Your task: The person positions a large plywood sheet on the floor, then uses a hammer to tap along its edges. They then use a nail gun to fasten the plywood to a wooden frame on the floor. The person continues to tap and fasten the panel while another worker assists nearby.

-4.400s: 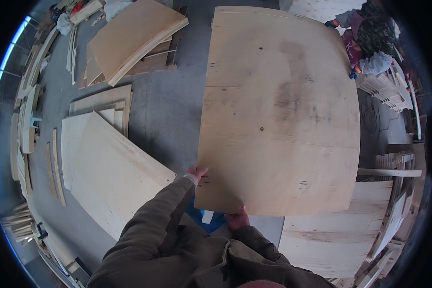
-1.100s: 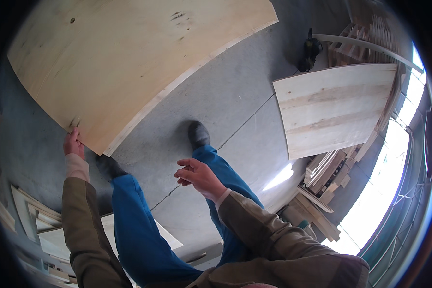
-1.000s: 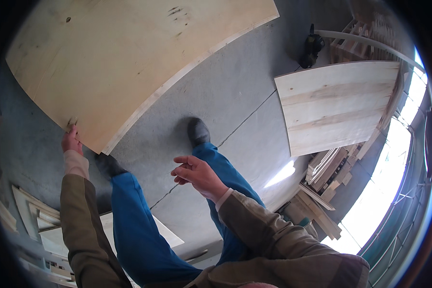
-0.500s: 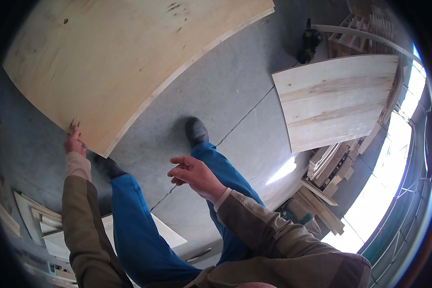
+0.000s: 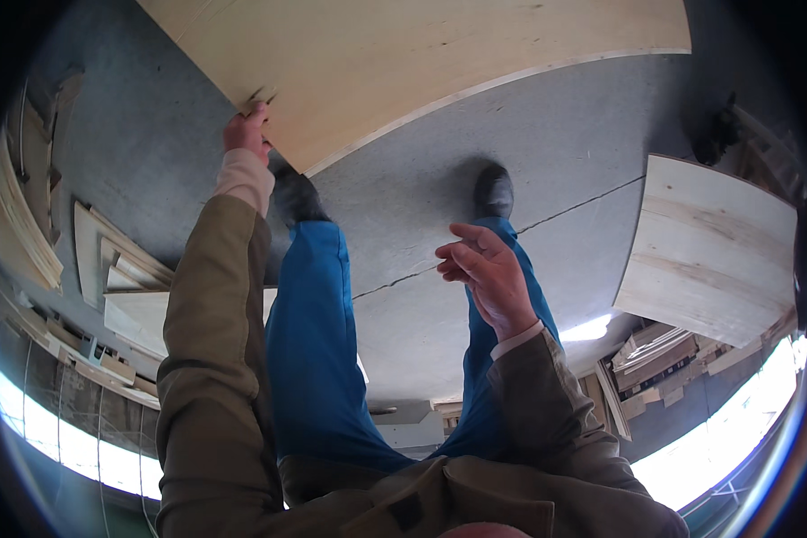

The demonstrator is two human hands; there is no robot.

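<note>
A large pale plywood sheet (image 5: 439,54) fills the top of the head view, its near corner by my left shoe. My left hand (image 5: 247,133) grips that sheet at its left edge near the corner, fingers bent over the edge onto the face. Dark marks show on the wood just past the fingertips. My right hand (image 5: 488,269) hangs in the air over my right leg, apart from the sheet. Its fingers are loosely bent and spread, and nothing shows in them.
Another plywood sheet (image 5: 708,242) lies at the right, with a dark machine (image 5: 715,134) beyond it. Stacked wood offcuts (image 5: 659,354) are at the lower right. Wooden panels (image 5: 121,255) and boards (image 5: 22,215) stand at the left. My black shoes (image 5: 493,190) are on the grey concrete floor (image 5: 403,206).
The view has turned, so the sheet, floor and both hands appear shifted right. The left hand keeps its grip at the same corner; the right hand stays raised and bare.
</note>
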